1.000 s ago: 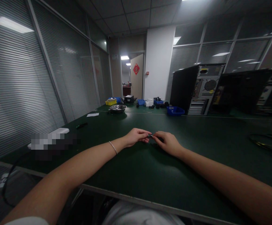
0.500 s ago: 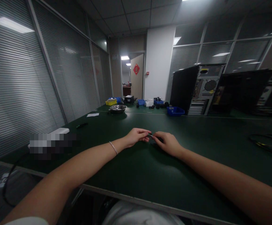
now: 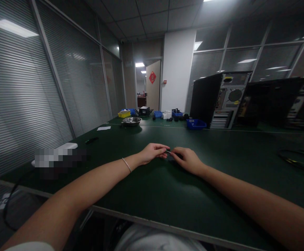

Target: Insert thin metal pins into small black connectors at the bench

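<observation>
Above the middle of the green table (image 3: pixel 152 195), a small thin light-coloured piece (image 3: pixel 168 151) spans the gap between my two hands. My left hand (image 3: pixel 153 152) pinches its left end between thumb and fingers. The fingertips of my right hand (image 3: pixel 187 159) are closed on its right end. What the piece is cannot be made out, since the fingers cover most of it. A thin bracelet (image 3: pixel 127 165) circles my left wrist.
A metal bowl (image 3: pixel 131 121) stands beyond my hands, with a blue tray (image 3: pixel 196 124) near a black computer tower (image 3: pixel 220 99). Paper (image 3: pixel 104 128) and a dark green object (image 3: pixel 91 140) lie left. Black cable (image 3: pixel 298 162) lies right.
</observation>
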A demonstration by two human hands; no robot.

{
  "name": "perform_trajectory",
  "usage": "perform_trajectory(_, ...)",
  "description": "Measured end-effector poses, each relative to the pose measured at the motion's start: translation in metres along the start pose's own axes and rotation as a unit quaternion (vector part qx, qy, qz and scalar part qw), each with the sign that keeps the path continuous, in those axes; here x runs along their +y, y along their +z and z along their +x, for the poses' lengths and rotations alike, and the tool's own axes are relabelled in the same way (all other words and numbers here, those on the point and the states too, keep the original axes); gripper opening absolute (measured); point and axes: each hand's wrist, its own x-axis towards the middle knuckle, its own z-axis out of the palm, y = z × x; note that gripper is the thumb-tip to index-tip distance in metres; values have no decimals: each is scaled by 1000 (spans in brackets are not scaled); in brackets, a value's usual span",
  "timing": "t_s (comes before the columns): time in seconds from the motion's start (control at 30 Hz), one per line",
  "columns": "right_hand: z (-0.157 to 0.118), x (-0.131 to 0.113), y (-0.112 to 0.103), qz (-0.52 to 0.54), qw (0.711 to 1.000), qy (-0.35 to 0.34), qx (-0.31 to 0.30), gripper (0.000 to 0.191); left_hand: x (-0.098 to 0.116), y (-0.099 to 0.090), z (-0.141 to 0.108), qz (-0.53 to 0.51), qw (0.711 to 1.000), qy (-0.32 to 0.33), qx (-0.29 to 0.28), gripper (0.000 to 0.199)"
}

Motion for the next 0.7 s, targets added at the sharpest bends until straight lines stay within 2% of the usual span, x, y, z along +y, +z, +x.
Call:
perform_trajectory(0.33,1,1,1,-7,1000,26,-3,25,-1,0,1,22,999,23,18,40)
perform_trajectory(0.57,1,3,4,-23,999,33,16,25,-7,2,6,-55,995,36,80,32)
perform_trajectory(0.7,0,2,3,-17,999,40,14,26,-6,3,5,-72,992,45,94,36)
